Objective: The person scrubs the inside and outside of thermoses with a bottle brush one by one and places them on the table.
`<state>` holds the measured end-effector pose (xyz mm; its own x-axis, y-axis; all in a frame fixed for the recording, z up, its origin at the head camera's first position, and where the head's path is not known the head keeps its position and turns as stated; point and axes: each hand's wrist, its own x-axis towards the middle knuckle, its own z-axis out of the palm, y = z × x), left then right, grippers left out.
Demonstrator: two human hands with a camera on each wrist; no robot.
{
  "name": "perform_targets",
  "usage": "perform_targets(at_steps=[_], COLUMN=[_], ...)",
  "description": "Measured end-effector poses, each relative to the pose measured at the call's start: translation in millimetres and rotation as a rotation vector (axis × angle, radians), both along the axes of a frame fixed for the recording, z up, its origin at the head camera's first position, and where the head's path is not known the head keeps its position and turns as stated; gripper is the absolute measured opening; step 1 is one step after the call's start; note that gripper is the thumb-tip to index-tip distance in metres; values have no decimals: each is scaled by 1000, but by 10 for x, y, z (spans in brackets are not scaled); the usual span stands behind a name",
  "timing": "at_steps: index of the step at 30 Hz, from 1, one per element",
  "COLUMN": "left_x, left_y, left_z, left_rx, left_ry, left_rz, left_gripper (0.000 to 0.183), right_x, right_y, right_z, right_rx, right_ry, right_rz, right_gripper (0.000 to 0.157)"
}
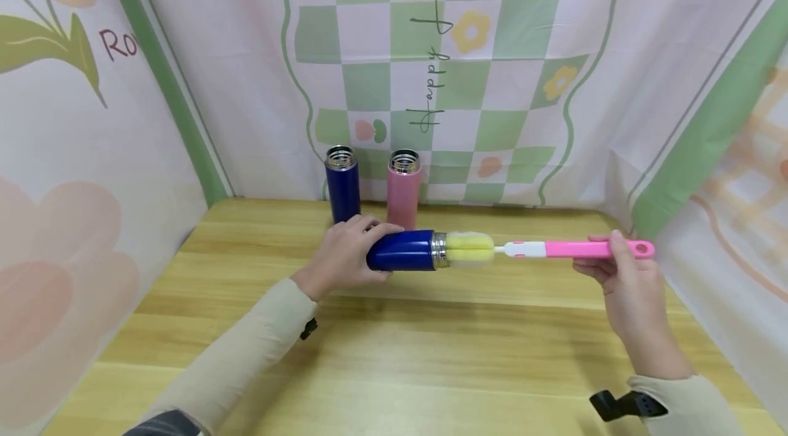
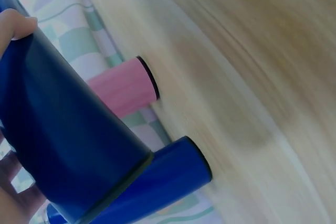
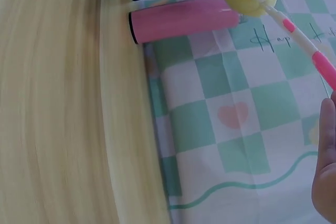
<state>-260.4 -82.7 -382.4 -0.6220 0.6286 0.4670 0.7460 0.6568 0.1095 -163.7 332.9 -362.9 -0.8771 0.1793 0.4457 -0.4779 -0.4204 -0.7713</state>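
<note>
- One blue flask (image 1: 403, 250) lies level in the left grip (image 1: 345, 251), fingers curled round it; hard pushing could twist it loose.
- The right grip (image 1: 637, 292) pinches the bottle brush (image 1: 572, 249); pushing askew could bunch its yellow sponge (image 1: 470, 247) at the steel neck (image 1: 440, 249).
- Beyond the left grip, a knock could topple the upright navy flask (image 1: 343, 193) or pink flask (image 1: 403, 196).

You hold a glossy dark blue bottle (image 1: 403, 250) sideways above the counter (image 1: 468, 361), its open, silvery mouth facing right. Your brush (image 1: 579, 249) lies level in line with it, yellow sponge head at the mouth, pink-and-white handle extending right.
</note>
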Motion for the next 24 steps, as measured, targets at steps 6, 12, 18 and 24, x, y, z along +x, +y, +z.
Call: perform_targets(at_steps=[6, 12, 18, 24], left_x=[-63, -86, -52, -4], left_y=[-218, -338, -271, -191], left_z=[-42, -101, -100, -100], left_rx=[52, 101, 46, 29], left_ry=[-26, -7, 1, -26], left_rz=[35, 52, 46, 38], left_gripper=[75, 73, 72, 72], right_x=[63, 81, 34, -2], right_y=[279, 316, 144, 16], right_z=[30, 43, 21, -6], right_rx=[-281, -266, -165, -64], right_ry=[11, 30, 49, 57], right_rz=[49, 82, 125, 145], right_gripper=[29, 30, 30, 30])
